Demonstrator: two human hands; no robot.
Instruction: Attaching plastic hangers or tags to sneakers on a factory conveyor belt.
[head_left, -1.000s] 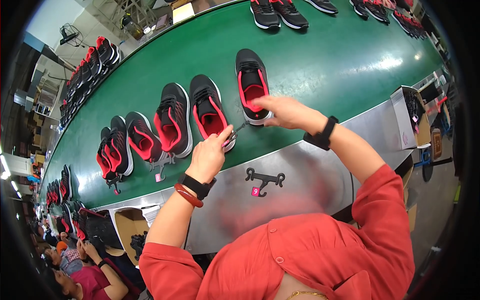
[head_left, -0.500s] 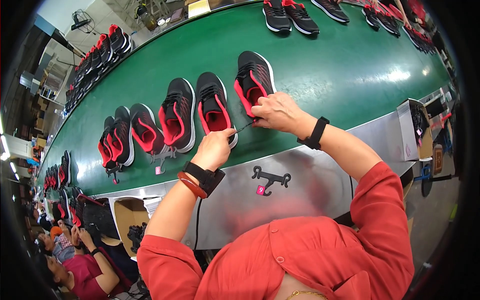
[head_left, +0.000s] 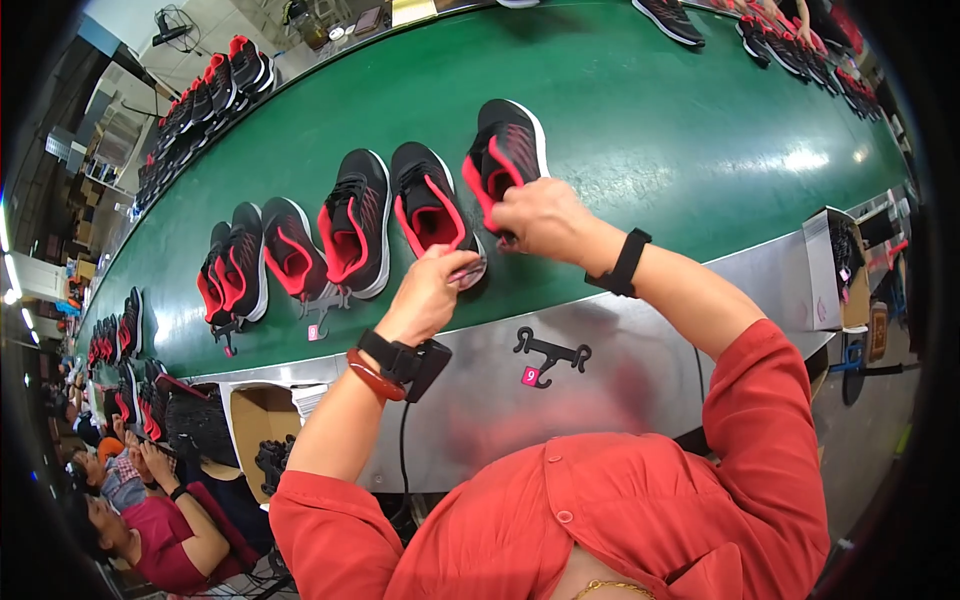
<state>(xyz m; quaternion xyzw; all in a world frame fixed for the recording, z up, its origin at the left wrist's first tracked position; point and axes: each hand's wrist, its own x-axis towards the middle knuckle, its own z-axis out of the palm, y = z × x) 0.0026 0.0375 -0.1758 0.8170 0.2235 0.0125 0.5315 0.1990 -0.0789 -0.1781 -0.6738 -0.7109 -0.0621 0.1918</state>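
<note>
My right hand [head_left: 543, 218] is closed on the heel of a black and red sneaker [head_left: 518, 140], its toe pointing away from me. At the heel of the neighbouring sneaker [head_left: 422, 170], my left hand [head_left: 428, 295] has its fingers pinched; blur hides what lies between them. Left of these, another sneaker [head_left: 372, 200] and a paired one [head_left: 290, 225] are joined at their heels by a grey plastic shoe hanger [head_left: 322, 305] with a pink tag. A loose black shoe hanger [head_left: 552, 350], also pink-tagged, lies on the metal ledge in front of me.
Sneakers stand on a green belt [head_left: 640, 110] behind a metal ledge [head_left: 470, 400]. More sneakers [head_left: 205, 110] line a rack at the far left. An open carton [head_left: 825, 270] of dark parts stands right; another carton [head_left: 262, 420] is at lower left. Co-workers [head_left: 170, 530] sit at lower left.
The dark strip stretched between my hands no longer shows. My left hand has shifted slightly toward its sneaker's heel. The pair at the far side of the belt has mostly left view.
</note>
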